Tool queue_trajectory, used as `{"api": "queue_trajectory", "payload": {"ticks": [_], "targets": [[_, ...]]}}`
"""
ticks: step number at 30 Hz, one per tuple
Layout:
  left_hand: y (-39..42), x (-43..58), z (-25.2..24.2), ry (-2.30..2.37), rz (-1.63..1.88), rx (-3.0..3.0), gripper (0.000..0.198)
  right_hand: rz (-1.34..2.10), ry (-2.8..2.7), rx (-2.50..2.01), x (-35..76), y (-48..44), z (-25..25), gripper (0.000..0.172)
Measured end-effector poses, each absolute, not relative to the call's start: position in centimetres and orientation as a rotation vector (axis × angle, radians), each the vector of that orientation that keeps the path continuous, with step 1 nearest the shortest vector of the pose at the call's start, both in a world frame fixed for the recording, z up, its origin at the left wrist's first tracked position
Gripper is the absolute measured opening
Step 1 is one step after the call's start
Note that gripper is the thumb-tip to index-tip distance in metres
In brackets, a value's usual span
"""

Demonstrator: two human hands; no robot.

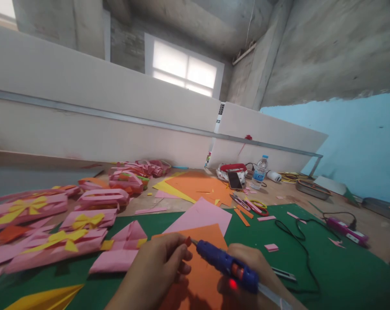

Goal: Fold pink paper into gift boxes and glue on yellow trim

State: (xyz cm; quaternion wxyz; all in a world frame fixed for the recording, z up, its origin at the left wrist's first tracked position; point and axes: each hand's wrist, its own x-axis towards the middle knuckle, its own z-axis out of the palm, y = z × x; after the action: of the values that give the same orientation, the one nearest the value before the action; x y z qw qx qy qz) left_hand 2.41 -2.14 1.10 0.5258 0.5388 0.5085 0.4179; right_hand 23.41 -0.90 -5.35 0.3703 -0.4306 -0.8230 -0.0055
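My right hand [253, 267] is wrapped round a blue glue gun [225, 265] whose red lamp glows; its nozzle points left toward my left hand [159, 267]. That hand is pinched closed just over an orange paper sheet [201, 275], with something small and orange between its fingertips. Under the orange sheet lies a pink sheet [203, 215] on a green cutting mat [327, 267]. A folded pink paper piece [124, 249] sits just left of my left hand.
Many pink paper boxes with yellow bows [59, 241] fill the left side. Orange and yellow sheets [195, 185], scissors [249, 206], a phone [234, 180], a water bottle [260, 171] and a pink power strip [345, 229] with a black cord lie farther back. White partition boards stand behind.
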Motion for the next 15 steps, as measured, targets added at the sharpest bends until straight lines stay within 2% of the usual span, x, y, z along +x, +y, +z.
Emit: {"api": "queue_trajectory", "payload": {"ticks": [3,10,15], "targets": [[-2.1,2.6,1.0,1.216,0.997,1.212,0.014,0.041,-2.117,-1.157,23.6,-1.4,-4.6,0.038],[-2.1,2.6,0.8,1.201,0.962,1.178,0.009,0.076,-2.162,-1.121,23.4,-0.9,-4.9,0.042],[-2.1,2.5,1.1,1.194,0.947,1.089,0.011,0.195,-2.220,-1.432,25.2,-1.7,-1.3,0.032]]}}
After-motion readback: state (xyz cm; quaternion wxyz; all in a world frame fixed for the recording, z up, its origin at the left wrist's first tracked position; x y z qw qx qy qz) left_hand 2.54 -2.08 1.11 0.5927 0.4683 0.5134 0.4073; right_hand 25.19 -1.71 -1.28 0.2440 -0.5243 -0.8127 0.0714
